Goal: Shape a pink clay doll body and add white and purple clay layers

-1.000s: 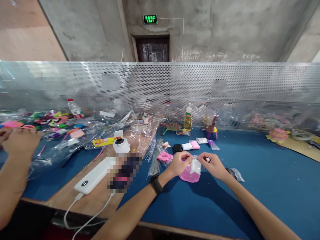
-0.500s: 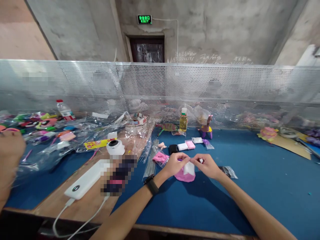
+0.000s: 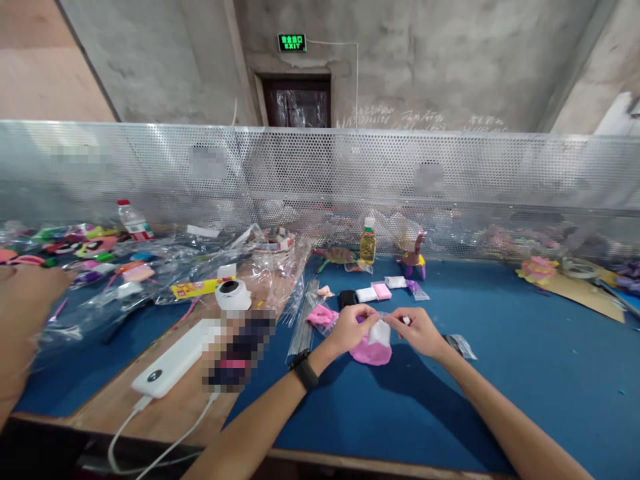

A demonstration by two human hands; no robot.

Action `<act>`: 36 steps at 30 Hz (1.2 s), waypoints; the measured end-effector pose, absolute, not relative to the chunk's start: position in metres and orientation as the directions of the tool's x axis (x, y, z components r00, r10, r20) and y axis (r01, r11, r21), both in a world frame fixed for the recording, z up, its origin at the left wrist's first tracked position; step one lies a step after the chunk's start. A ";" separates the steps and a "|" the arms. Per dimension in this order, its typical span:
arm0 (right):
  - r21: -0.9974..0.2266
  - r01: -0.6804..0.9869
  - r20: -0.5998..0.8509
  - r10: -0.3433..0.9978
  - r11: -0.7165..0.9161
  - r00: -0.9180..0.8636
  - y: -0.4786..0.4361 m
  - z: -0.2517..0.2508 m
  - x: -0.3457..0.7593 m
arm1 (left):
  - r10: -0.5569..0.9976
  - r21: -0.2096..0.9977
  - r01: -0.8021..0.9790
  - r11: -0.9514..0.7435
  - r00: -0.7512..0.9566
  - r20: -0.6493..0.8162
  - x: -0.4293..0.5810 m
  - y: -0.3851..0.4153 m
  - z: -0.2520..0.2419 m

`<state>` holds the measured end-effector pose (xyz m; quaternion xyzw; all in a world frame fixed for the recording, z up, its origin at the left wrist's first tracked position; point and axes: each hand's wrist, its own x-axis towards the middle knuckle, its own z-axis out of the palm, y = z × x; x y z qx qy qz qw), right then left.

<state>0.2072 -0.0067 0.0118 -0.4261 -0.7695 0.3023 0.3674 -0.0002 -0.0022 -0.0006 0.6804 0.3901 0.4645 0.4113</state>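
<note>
My left hand [image 3: 351, 328] and my right hand [image 3: 417, 331] meet over the blue tabletop, thumbs and forefingers pinched together. Between them they hold the top edge of a small clear bag with a white lump [image 3: 380, 333] in it. A bit of white shows at the curled fingers of my right hand; I cannot make out what it is. Right below the bag lies a rounded pink piece [image 3: 371, 354], with some purple beside my left fingers. A pink packet [image 3: 323, 315] is close to my left wrist, which wears a black band.
Small packets, among them a white packet [image 3: 367, 294], lie beyond my hands. Behind them stand an oil bottle [image 3: 367, 243] and a small animal figure [image 3: 414, 257]. Thin wires [image 3: 301, 327], a power bank [image 3: 173, 360] and a co-worker's hand [image 3: 33, 300] are to the left.
My hands stay pinched at the bag, their fingertips slightly farther apart. The co-worker's hand at the left has moved right, over the plastic. The view has shifted slightly.
</note>
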 end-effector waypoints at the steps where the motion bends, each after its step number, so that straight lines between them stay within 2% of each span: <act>1: -0.789 0.418 0.302 0.877 0.450 -0.374 -0.007 0.011 0.207 | 0.911 0.919 0.153 -0.364 0.265 0.316 -0.001 -0.003 0.000; 5: -0.830 0.375 0.271 0.886 0.413 -0.377 -0.006 0.007 0.205 | 0.908 0.924 0.138 -0.356 0.286 0.307 -0.002 -0.003 0.003; 11: -0.778 0.445 0.340 0.893 0.444 -0.295 -0.004 0.008 0.209 | 0.918 0.938 0.109 -0.330 0.270 0.291 -0.002 0.002 -0.002; 16: -0.823 0.399 0.272 0.897 0.404 -0.348 -0.009 0.014 0.206 | 0.911 0.910 0.161 -0.381 0.234 0.340 -0.005 0.003 -0.001; 24: -0.772 0.450 0.340 0.890 0.448 -0.303 -0.008 0.004 0.201 | 0.890 0.926 0.122 -0.358 0.346 0.298 0.000 -0.004 -0.001; 27: -0.803 0.422 0.293 0.895 0.421 -0.335 -0.008 0.006 0.202 | 0.901 0.925 0.132 -0.357 0.308 0.304 -0.001 -0.001 -0.002; 31: -0.832 0.397 0.297 0.915 0.388 -0.273 -0.007 0.009 0.205 | 0.913 0.929 0.084 -0.360 0.238 0.332 -0.006 0.005 -0.002; 36: -0.819 0.404 0.327 0.909 0.409 -0.258 -0.007 0.007 0.204 | 0.896 0.940 0.063 -0.334 0.332 0.296 -0.003 0.001 0.000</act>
